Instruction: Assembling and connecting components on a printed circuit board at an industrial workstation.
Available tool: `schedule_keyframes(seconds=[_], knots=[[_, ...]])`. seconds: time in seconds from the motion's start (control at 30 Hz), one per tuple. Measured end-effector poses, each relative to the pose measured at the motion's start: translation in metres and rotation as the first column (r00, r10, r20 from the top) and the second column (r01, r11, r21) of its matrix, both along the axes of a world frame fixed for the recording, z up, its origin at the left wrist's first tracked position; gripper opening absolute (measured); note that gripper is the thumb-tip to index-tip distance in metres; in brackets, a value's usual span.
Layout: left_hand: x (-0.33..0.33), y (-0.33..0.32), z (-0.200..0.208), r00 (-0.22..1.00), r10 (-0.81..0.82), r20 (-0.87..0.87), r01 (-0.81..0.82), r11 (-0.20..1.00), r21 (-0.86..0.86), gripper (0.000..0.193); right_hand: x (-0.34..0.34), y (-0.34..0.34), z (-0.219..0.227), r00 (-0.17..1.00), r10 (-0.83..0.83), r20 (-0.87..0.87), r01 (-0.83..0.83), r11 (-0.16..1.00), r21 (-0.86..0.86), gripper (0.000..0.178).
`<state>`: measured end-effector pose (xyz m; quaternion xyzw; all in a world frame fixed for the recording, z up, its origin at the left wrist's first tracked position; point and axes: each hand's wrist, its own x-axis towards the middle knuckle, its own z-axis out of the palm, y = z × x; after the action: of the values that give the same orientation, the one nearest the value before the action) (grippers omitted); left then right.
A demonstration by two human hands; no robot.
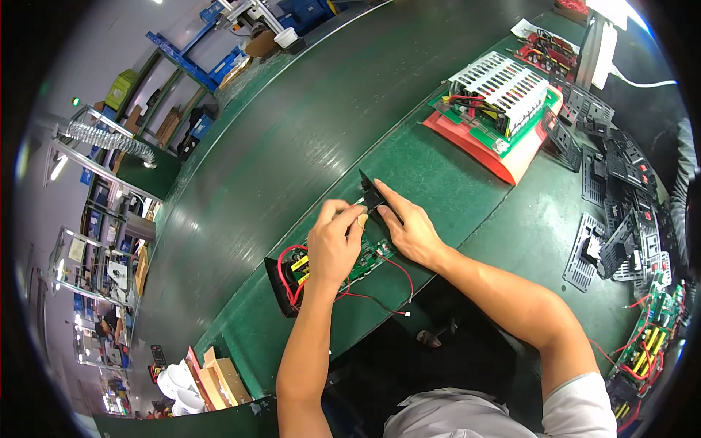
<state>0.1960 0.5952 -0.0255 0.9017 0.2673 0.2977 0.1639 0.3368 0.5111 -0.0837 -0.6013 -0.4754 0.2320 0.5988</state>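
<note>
Beyond the fingertips, a long dark surface (292, 139) runs diagonally and is cut off by the upper edge; on the near side of it lies the green workbench (398, 166), directly below both hands. To the right of the fingers and farther off, a white slotted metal cage (500, 77) sits over a green board on a red tray (512, 174), its underside hidden. Well to the right of the fingers, black slotted panels (617, 175) overlap so much that single pieces are hard to separate. Just below the fingers is a circuit board (376, 252), partly covered by the left hand (336, 237). The right hand (415, 230) grips a tilted black panel (372, 194) between thumb and fingers, above the board's far end. The left fingers are bent in together at the panel's lower edge, probably around something small, but I cannot tell what they grasp. Nearer the body than the fingertips, thin red wires (407, 274) trail from the board, one ending in a small white connector (407, 314).
</note>
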Motion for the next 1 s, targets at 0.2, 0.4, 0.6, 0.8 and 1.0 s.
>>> schedule_keyframes(seconds=[0.2,0.4,0.6,0.8,1.0], knots=[[-0.002,0.004,-0.005,0.998,-0.069,0.003,0.069,0.995,-0.074,0.018,0.000,0.001,-0.001,1.000,0.008,0.003,-0.008,1.000,0.014,0.048],[-0.001,0.005,-0.006,0.997,-0.080,0.006,0.080,0.994,-0.080,0.014,-0.001,0.001,-0.002,1.000,0.008,0.020,-0.008,1.000,-0.001,0.049],[-0.002,0.007,-0.004,0.997,-0.081,-0.016,0.078,0.990,-0.115,0.013,-0.006,0.002,-0.010,0.957,-0.130,0.259,0.090,0.983,0.161,0.057],[0.003,0.016,-0.003,0.971,-0.232,-0.048,0.237,0.953,0.186,0.012,-0.014,0.001,-0.009,0.929,-0.167,0.331,0.132,0.983,0.127,0.060],[-0.004,0.017,0.009,0.980,-0.181,-0.078,0.179,0.983,-0.031,0.020,-0.005,-0.004,-0.003,0.970,0.002,0.243,-0.006,1.000,0.014,0.058]])
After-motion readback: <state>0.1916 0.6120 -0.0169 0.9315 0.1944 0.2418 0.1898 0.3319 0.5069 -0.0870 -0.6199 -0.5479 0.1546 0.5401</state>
